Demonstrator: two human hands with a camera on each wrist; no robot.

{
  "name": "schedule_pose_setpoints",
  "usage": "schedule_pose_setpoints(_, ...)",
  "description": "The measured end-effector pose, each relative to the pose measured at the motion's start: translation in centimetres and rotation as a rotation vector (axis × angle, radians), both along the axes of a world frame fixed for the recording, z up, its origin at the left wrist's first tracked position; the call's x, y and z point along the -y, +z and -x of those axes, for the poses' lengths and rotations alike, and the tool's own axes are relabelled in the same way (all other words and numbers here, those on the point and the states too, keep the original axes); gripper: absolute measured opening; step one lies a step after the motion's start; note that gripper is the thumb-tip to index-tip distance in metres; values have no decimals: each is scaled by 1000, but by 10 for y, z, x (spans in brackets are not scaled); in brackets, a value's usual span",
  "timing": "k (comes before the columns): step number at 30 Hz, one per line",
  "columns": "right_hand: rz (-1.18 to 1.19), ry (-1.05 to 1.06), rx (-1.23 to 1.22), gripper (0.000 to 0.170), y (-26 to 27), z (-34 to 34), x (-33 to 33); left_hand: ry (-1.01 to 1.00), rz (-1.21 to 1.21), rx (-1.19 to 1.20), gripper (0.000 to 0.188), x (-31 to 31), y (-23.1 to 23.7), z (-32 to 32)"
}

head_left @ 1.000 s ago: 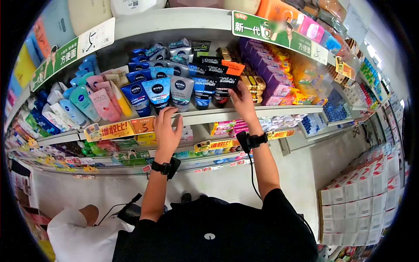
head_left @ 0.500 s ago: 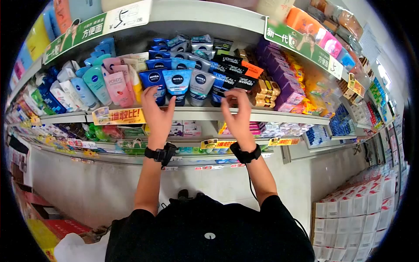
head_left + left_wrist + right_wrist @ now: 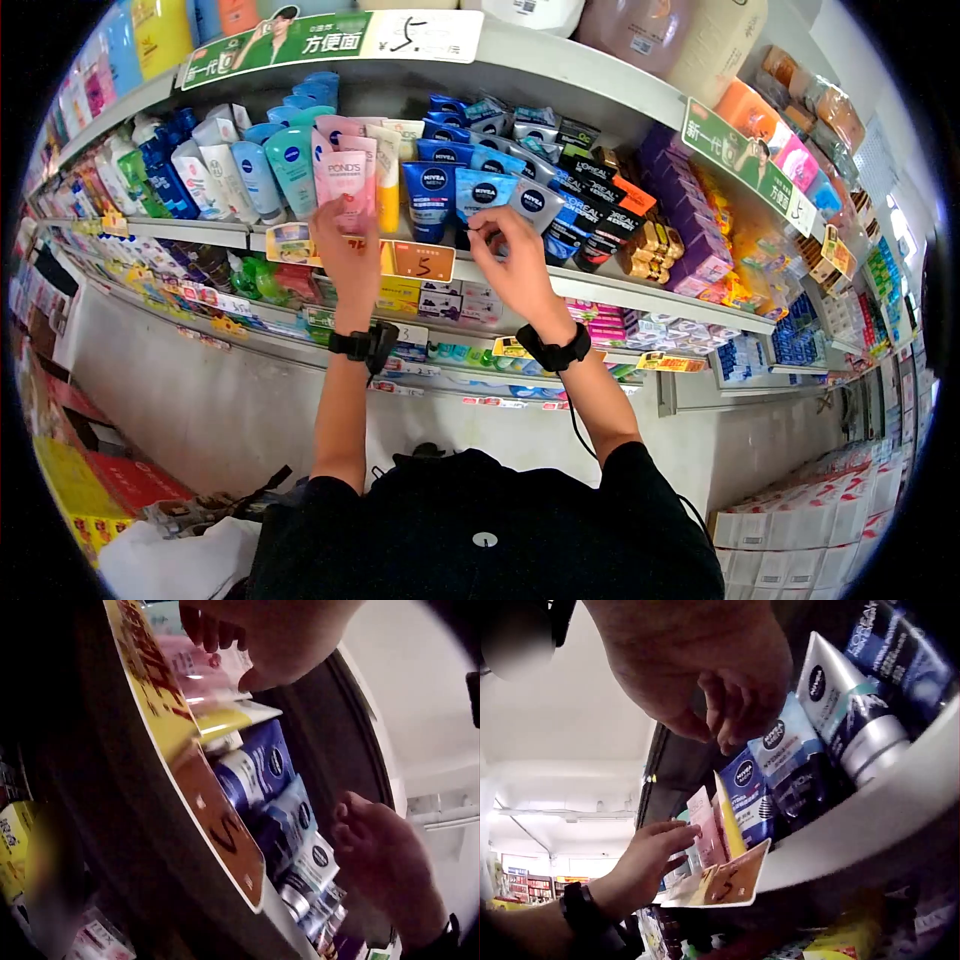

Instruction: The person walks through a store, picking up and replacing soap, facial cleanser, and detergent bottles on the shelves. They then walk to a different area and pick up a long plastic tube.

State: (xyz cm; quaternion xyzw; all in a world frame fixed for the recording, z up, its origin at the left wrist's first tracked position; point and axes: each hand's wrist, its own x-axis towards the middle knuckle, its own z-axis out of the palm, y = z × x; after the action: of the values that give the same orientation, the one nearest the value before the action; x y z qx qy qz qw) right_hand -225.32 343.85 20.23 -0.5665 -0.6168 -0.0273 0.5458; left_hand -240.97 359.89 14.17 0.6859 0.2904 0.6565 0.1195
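Note:
A pink POND'S tube [image 3: 343, 180] stands on the shelf, with my left hand [image 3: 345, 265] in front of its lower part. In the right wrist view the fingers of that hand [image 3: 645, 862] reach toward the tube, the thumb held apart. My right hand [image 3: 518, 270] hovers before a light blue NIVEA MEN tube [image 3: 486, 190], its fingers loosely bent with nothing between them. Between the hands stand a dark blue NIVEA tube [image 3: 431, 195] and a yellow tube [image 3: 388, 190]. A silver-grey NIVEA tube [image 3: 840, 705] is beside the light blue one.
Black L'OREAL tubes [image 3: 605, 215] and purple boxes [image 3: 690, 235] fill the right part of the shelf. An orange price card [image 3: 420, 262] hangs on the shelf edge [image 3: 600, 290]. Overhead runs an upper shelf with a green sign [image 3: 300, 42]. White cartons [image 3: 790, 545] are stacked at lower right.
Both hands have moved left along the shelf: the left from the NIVEA tubes to the pink tube, the right from the L'OREAL tubes to the light blue NIVEA. The head view has shifted left too.

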Motion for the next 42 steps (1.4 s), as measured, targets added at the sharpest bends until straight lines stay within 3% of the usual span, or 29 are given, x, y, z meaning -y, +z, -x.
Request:
schedule_pose_setpoints(4, 0, 37, 83, 16, 24, 18, -28, -109, 185, 51, 45, -27, -4, 16)
schedule_pose_setpoints(8, -25, 62, 182, 18, 50, 32, -65, -65, 170, -79, 45, -39, -14, 19)
schedule_pose_setpoints(12, 83, -49, 354, 26, 71, 47, -98, -119, 50, -39, 35, -42, -13, 24)
schedule_pose_setpoints(17, 125, -117, 529, 30, 70, 53, -137, -209, 108, 1, 25, -51, -11, 36)
schedule_pose_setpoints(21, 71, -153, 504, 29, 86, 60, -156, -261, 213, 9, 24, -63, -14, 40)
schedule_pose_setpoints(26, 310, -133, 547, 28, 98, 67, -186, -202, 153, -14, 25, -63, -25, 39)
schedule_pose_setpoints(30, 436, -178, 641, 27, 108, 71, -194, -305, 219, 50, 29, -63, -23, 42)
schedule_pose_setpoints(33, 433, -191, 644, 26, 104, 63, -198, -319, 224, 142, 31, -61, -17, 44)
schedule_pose_setpoints(36, 450, -177, 591, 26, 106, 57, -196, -218, 103, 102, 31, -68, -13, 53)
schedule_pose_setpoints(42, 432, -147, 573, 26, 103, 56, -196, -189, 137, 60, 33, -78, -1, 68)
